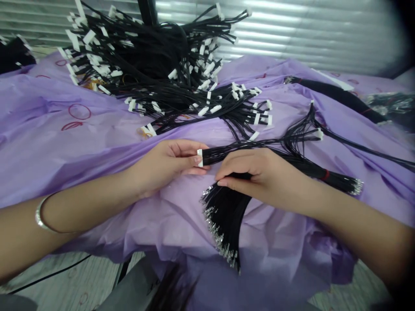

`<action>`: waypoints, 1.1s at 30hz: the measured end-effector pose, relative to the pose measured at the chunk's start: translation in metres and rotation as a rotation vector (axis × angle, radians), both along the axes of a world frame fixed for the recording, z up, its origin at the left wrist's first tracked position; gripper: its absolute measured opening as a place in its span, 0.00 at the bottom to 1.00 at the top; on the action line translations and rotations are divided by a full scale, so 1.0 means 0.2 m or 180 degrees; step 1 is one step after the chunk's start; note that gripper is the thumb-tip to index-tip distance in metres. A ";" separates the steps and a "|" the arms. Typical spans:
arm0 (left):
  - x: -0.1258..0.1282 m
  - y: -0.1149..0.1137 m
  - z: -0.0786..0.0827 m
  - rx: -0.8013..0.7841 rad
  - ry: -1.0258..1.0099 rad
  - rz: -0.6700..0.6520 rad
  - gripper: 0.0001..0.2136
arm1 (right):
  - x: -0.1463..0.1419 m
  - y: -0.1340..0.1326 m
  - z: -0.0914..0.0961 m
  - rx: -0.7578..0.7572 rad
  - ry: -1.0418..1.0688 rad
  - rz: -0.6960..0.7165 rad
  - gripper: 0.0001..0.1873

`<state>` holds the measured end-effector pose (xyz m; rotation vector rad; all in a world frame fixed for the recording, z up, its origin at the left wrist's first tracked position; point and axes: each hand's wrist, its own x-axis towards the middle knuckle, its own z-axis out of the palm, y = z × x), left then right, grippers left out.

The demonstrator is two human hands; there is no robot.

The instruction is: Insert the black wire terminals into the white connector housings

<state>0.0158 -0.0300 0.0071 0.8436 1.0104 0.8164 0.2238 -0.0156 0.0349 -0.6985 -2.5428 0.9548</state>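
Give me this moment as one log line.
left hand: holding white connector | right hand: pinched at fanned black wires | surface: purple sheet

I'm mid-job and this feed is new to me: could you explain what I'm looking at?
No machine here: you see a person's two bare hands, in one picture from a camera worn on their head, looking forward and down. The left hand holds a white connector between thumb and fingers. The right hand pinches at the upper edge of a fan of black wires with metal tips. A pile of white-ended black cables and some red bands lie on purple sheeting.
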 end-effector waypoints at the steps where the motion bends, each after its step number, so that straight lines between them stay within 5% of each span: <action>1: 0.00 0.00 0.00 -0.0004 -0.0031 -0.0017 0.09 | 0.00 0.00 0.00 -0.0035 0.0010 -0.0006 0.05; 11: -0.01 0.01 -0.01 -0.0022 -0.0113 -0.0049 0.09 | -0.01 0.00 -0.02 0.0396 -0.0087 -0.0396 0.03; 15: 0.00 0.00 0.00 0.0030 -0.0138 -0.0092 0.08 | 0.00 0.00 -0.02 0.0751 0.0105 -0.0225 0.04; 18: 0.00 0.01 0.00 0.0088 -0.0056 -0.0135 0.08 | -0.01 0.00 -0.01 0.0574 0.0177 -0.0249 0.05; 25: 0.00 0.00 0.01 0.0136 0.0246 -0.0255 0.09 | -0.05 -0.02 -0.01 0.0121 -0.0163 -0.1255 0.07; 33: 0.00 0.00 0.01 0.0104 0.0282 -0.0327 0.09 | -0.06 -0.01 -0.02 0.0042 -0.0237 -0.1282 0.07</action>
